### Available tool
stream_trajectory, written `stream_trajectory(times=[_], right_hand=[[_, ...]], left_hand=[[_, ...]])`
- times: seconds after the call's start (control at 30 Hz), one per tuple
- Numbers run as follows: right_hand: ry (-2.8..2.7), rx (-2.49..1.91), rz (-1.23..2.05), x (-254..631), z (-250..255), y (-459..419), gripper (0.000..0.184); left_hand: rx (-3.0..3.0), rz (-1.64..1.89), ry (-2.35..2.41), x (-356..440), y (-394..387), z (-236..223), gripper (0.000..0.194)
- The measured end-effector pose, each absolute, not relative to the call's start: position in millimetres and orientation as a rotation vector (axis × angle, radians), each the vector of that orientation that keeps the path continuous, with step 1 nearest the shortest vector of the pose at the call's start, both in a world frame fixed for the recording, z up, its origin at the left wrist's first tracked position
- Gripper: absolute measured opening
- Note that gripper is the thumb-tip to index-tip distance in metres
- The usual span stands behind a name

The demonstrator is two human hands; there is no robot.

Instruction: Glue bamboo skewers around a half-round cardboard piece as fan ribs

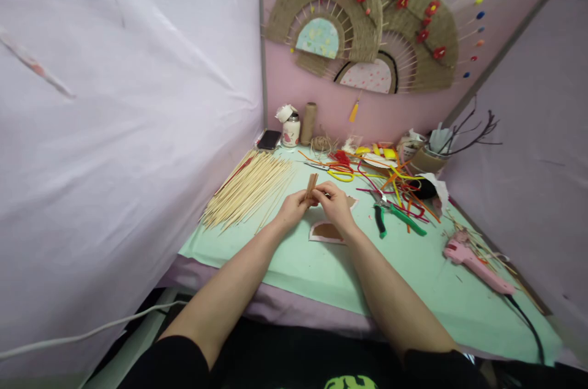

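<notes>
A small brown piece that looks like folded or stacked cardboard (312, 182) stands upright between my two hands above the table. My left hand (294, 207) is closed around its lower left side. From the right, my right hand (334, 200) pinches it with thumb and fingers. Below my right hand lies a half-round cardboard piece (325, 231) with a white edge, partly covered by the wrist. Another brown piece with a white edge (352, 201) shows behind that hand. Left of my hands, many thin bamboo sticks (250, 190) lie in a pile.
Yellow-handled scissors (340, 176), green-handled pliers (404, 219) and coloured pipe cleaners (390, 179) lie to the right. A pink glue gun (478, 266) with a black cord rests at far right. Behind stand a white bottle (291, 132), a twine roll (309, 122) and a phone (269, 139).
</notes>
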State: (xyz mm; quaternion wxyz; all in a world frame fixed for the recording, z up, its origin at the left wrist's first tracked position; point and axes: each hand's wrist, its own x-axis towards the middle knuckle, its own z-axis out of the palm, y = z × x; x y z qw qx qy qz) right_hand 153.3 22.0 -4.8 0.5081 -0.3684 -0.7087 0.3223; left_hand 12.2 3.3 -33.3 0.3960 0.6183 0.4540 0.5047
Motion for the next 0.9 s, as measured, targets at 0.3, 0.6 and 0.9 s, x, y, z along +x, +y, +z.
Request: stream_trajectory(times=[0.3, 0.6, 0.9], right_hand=[[-1.422, -0.934, 1.029, 158, -5, 28, 0.038], [-1.659, -1.038, 1.051, 144, 27, 78, 0.035], [-2.086, -0.913, 0.949, 64, 21, 124, 0.006]], left_hand=[[1.636, 1.317, 1.215, 13, -10, -24, 0.017], [1.779, 1.178, 1.299, 15, -20, -18, 0.018], [1.71, 1.517, 1.112, 15, -31, -8, 0.021]])
